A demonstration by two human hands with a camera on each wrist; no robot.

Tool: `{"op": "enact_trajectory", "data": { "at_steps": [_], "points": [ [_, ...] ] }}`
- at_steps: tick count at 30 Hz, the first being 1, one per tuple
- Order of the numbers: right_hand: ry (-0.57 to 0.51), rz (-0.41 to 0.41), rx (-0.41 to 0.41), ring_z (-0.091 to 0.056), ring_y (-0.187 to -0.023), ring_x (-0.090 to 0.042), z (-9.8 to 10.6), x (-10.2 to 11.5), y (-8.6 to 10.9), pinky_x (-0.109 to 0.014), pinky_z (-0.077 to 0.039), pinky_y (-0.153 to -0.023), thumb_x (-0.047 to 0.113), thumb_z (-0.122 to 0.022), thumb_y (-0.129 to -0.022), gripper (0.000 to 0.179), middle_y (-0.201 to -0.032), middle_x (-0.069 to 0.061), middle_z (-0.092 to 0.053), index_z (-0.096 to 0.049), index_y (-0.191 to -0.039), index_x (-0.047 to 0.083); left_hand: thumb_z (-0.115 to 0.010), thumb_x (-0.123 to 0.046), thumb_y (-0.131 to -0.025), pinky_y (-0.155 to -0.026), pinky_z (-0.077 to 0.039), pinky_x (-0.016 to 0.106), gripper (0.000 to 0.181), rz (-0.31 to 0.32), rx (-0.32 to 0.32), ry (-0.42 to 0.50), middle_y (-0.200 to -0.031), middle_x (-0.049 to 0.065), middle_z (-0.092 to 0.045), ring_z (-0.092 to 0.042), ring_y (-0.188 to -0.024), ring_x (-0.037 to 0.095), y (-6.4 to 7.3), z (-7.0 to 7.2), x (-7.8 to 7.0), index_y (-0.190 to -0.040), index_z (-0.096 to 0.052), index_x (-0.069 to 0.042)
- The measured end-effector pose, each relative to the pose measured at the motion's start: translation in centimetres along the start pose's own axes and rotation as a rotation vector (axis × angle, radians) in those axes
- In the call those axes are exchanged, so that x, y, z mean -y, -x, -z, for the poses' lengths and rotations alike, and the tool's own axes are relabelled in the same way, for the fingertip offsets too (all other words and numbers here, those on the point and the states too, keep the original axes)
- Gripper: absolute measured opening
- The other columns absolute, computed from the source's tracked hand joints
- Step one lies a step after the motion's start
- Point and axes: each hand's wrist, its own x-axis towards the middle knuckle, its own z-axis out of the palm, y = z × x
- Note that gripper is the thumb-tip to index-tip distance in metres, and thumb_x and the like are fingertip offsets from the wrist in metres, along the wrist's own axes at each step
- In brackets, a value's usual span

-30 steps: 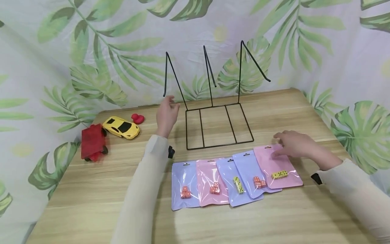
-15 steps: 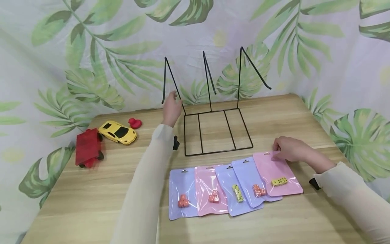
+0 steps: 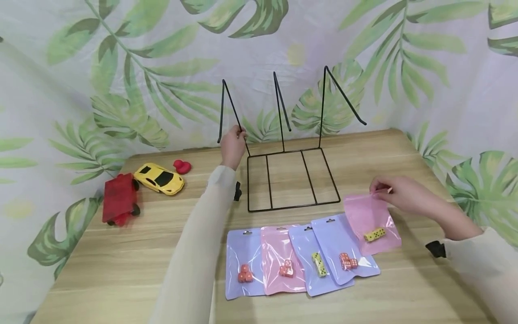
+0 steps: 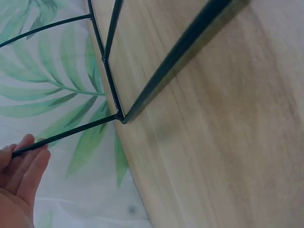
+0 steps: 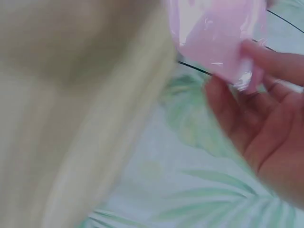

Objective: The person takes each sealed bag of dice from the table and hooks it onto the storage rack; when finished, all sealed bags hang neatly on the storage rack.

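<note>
My left hand (image 3: 233, 146) grips the left upright of a black wire rack (image 3: 293, 207); in the left wrist view the thumb and fingers (image 4: 29, 173) close round the rod. The rack has three uprights with hooked arms above a flat rectangular base. With my right hand (image 3: 404, 193) I pinch the top edge of a pink pouch (image 3: 366, 216) that shows yellow dice (image 3: 374, 234) through its clear front. That pouch is lifted at the top, its lower part over a blue pouch (image 3: 329, 229). In the right wrist view, thumb and fingers hold the pouch's edge.
Left of the raised pouch lie a blue pouch (image 3: 307, 252), a pink pouch (image 3: 279, 247) and another blue pouch (image 3: 243, 247), overlapping, with dice inside. At the table's left are a red toy vehicle (image 3: 119, 198), a yellow toy car (image 3: 159, 177) and a red rubber duck (image 3: 182, 167).
My left hand has moved right onto the rack's upright and taken hold of it. My right hand has pinched the rightmost pink pouch's top and raised it from the table.
</note>
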Motion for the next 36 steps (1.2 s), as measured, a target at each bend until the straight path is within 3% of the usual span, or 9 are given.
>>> {"op": "enact_trajectory", "data": {
  "at_steps": [4, 7, 10, 13, 16, 23, 27, 32, 36],
  "points": [
    [-0.117, 0.169, -0.21, -0.059, -0.079, 0.0, 2.0, 1.7, 0.8, -0.018, -0.049, -0.066, -0.002, -0.067, -0.09, 0.016, -0.091, 0.005, -0.07, -0.071, -0.097, 0.012, -0.046, -0.023, -0.107, -0.094, -0.05, 0.043, 0.027, -0.023, -0.018, -0.031, -0.11, 0.008, -0.074, -0.067, -0.105, 0.03, -0.2, -0.4, 0.3, -0.117, -0.065, -0.007],
    [-0.249, 0.319, -0.44, -0.058, -0.07, 0.004, 3.2, 3.2, 0.8, -0.011, -0.047, -0.062, -0.018, -0.064, -0.083, 0.025, -0.091, 0.014, -0.07, -0.071, -0.095, 0.002, -0.046, -0.023, -0.107, -0.095, -0.05, 0.042, 0.026, -0.037, -0.028, -0.032, -0.108, 0.008, -0.075, -0.067, -0.105, 0.03, -0.3, -0.6, 0.5, -0.115, -0.066, -0.007],
    [-0.529, 0.461, -0.616, -0.06, -0.067, -0.001, 4.4, 4.7, 0.4, -0.01, -0.046, -0.061, -0.025, -0.059, -0.082, 0.019, -0.091, 0.013, -0.072, -0.067, -0.096, -0.013, -0.047, -0.023, -0.106, -0.096, -0.049, 0.043, 0.026, -0.055, -0.034, -0.024, -0.107, 0.009, -0.075, -0.067, -0.106, 0.031, -0.4, -0.6, 0.8, -0.114, -0.066, -0.007],
    [-0.787, 0.565, -0.704, -0.061, -0.064, -0.008, 5.5, 6.2, -0.3, -0.013, -0.049, -0.06, -0.021, -0.061, -0.086, 0.011, -0.087, -0.001, -0.073, -0.063, -0.096, -0.022, -0.047, -0.022, -0.106, -0.095, -0.049, 0.044, 0.026, -0.068, -0.037, -0.017, -0.106, 0.009, -0.075, -0.067, -0.104, 0.032, -0.3, -0.5, 0.9, -0.113, -0.066, -0.006],
    [-0.87, 0.554, -0.743, -0.059, -0.06, -0.01, 6.1, 7.4, -1.2, -0.015, -0.049, -0.059, -0.018, -0.064, -0.085, 0.012, -0.084, -0.005, -0.072, -0.064, -0.097, -0.022, -0.047, -0.021, -0.106, -0.093, -0.049, 0.044, 0.026, -0.076, -0.031, -0.009, -0.105, 0.009, -0.075, -0.067, -0.103, 0.032, -0.2, -0.4, 0.8, -0.113, -0.066, -0.005],
    [-0.75, 0.406, -0.768, -0.046, -0.05, -0.005, 6.3, 7.0, -3.0, -0.014, -0.037, -0.049, -0.011, -0.068, -0.087, 0.013, -0.086, 0.004, -0.074, -0.068, -0.099, -0.015, -0.046, -0.021, -0.106, -0.088, -0.051, 0.045, 0.025, -0.104, -0.031, -0.019, -0.104, 0.01, -0.075, -0.068, -0.099, 0.033, -0.1, -0.8, 0.7, -0.112, -0.065, -0.006],
    [-0.773, 0.313, -0.747, -0.056, -0.057, -0.004, 6.4, 6.5, -3.8, -0.013, -0.042, -0.052, -0.011, -0.067, -0.087, 0.014, -0.088, 0.004, -0.074, -0.072, -0.1, -0.007, -0.045, -0.021, -0.107, -0.088, -0.051, 0.045, 0.026, -0.11, -0.03, -0.041, -0.105, 0.01, -0.075, -0.068, -0.098, 0.033, -0.1, -0.9, 0.7, -0.114, -0.064, -0.005],
    [-0.847, 0.313, -0.689, -0.065, -0.067, -0.005, 6.5, 6.1, -5.2, -0.014, -0.05, -0.061, -0.009, -0.067, -0.088, 0.015, -0.089, 0.003, -0.074, -0.073, -0.102, -0.005, -0.043, -0.021, -0.107, -0.089, -0.052, 0.045, 0.028, -0.139, -0.045, -0.101, -0.105, 0.011, -0.074, -0.069, -0.096, 0.032, -0.2, -1.1, 1.0, -0.116, -0.063, -0.004],
    [-0.805, 0.279, -0.656, -0.064, -0.066, -0.003, 7.0, 5.9, -6.7, -0.013, -0.049, -0.06, -0.004, -0.069, -0.089, 0.016, -0.087, 0.006, -0.073, -0.075, -0.104, 0.001, -0.043, -0.02, -0.107, -0.086, -0.053, 0.046, 0.027, -0.163, -0.056, -0.125, -0.102, 0.012, -0.074, -0.069, -0.091, 0.033, -0.3, -1.3, 1.1, -0.114, -0.062, -0.003]
  ]
}}
